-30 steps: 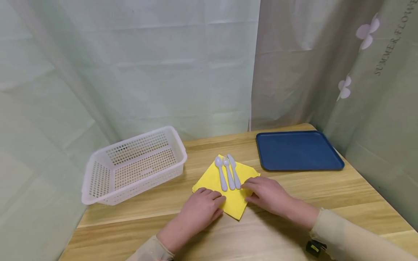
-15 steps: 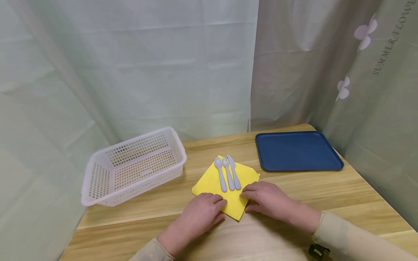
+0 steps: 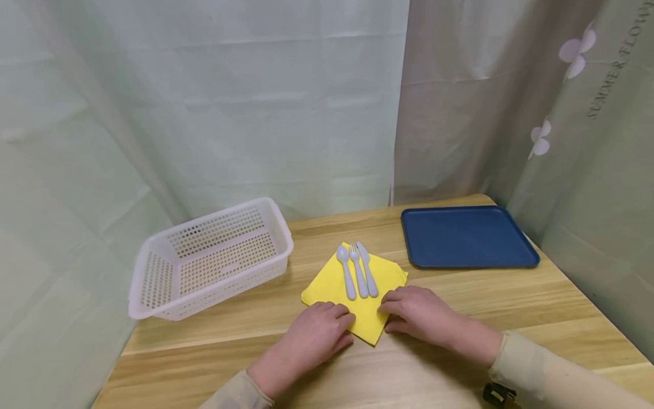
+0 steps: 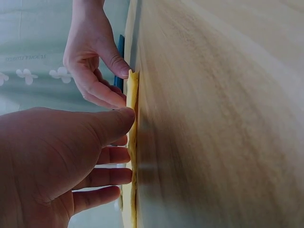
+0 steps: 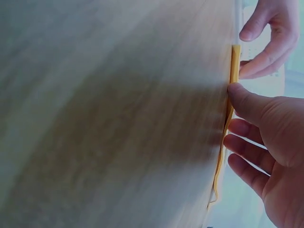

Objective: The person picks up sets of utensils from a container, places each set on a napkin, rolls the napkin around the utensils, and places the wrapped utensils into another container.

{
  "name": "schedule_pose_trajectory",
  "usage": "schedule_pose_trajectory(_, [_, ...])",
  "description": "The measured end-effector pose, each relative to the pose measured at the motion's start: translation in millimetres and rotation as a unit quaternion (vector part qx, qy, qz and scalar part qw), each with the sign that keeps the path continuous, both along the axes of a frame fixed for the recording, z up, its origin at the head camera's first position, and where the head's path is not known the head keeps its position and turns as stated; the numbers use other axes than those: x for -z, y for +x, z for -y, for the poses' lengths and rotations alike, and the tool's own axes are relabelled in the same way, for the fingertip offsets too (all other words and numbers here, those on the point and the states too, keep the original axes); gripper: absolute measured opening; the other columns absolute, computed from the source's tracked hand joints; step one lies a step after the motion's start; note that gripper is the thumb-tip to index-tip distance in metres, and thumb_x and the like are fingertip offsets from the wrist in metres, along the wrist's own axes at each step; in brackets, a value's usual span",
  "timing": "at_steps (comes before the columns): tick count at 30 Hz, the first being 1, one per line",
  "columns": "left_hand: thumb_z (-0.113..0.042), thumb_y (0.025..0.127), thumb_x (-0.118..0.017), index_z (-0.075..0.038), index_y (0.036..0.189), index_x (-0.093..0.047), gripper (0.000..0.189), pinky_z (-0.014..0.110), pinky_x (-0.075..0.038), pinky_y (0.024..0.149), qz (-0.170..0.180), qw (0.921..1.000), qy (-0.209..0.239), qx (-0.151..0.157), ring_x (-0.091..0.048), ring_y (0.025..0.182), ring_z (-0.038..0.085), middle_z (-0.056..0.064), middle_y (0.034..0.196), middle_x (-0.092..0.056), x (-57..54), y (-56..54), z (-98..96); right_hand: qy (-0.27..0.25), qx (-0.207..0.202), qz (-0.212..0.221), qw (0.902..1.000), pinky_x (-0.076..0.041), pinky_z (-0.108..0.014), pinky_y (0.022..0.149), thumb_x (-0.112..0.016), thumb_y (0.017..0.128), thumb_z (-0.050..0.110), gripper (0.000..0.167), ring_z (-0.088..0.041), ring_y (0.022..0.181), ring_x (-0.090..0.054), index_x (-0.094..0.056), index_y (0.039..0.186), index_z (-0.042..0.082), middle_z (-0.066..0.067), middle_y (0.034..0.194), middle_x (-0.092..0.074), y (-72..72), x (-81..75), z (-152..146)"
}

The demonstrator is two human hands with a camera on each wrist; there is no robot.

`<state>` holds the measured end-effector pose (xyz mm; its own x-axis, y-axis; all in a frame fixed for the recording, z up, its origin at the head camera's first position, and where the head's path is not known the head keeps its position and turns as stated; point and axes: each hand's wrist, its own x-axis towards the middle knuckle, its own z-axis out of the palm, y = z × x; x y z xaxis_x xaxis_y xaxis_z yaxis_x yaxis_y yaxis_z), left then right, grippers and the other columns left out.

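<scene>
A folded yellow cloth napkin (image 3: 327, 284) lies on the wooden table, one corner pointing toward me. On it rest a pale lilac spoon (image 3: 348, 278), fork (image 3: 359, 272) and knife (image 3: 369, 275), side by side. My left hand (image 3: 318, 335) touches the napkin's near left edge, fingers on top and thumb at the side. At the near right edge my right hand (image 3: 423, 315) touches the cloth with its fingertips, just beside the knife handle. Both wrist views show the napkin's edge (image 4: 133, 142) flat against the table, with extended fingers meeting it.
A white perforated plastic basket (image 3: 214, 267) stands at the left of the table (image 3: 255, 352). At the back right lies a dark blue tray (image 3: 467, 236). Pale curtains (image 3: 255, 113) hang behind and at both sides.
Both hands have shifted slightly toward me along the napkin's edges. The right fingertips have drawn back from the knife handle. The cutlery and napkin look unmoved.
</scene>
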<state>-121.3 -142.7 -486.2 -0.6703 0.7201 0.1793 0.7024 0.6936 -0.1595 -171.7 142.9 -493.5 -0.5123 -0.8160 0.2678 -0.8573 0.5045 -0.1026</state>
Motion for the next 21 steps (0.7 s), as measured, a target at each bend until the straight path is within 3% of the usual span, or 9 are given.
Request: schedule_pose_trajectory(21, [-0.042,0.097,-0.085,-0.018,0.103,-0.075,0.027,0.032,-0.057,0.084,-0.005,1.0000,0.004,-0.003,-0.067,0.091,0.015,-0.005,0.105,-0.071,-3.4,-3.3,-2.0,0.012,-0.038,-0.048,0.9980,-0.055,-0.027,0.076,-0.092,0.093,0.024,0.014,-0.010,0.085,-0.062,-0.079,0.098,0.022,0.011,0.099,-0.069,-4.1,-1.1,7.5])
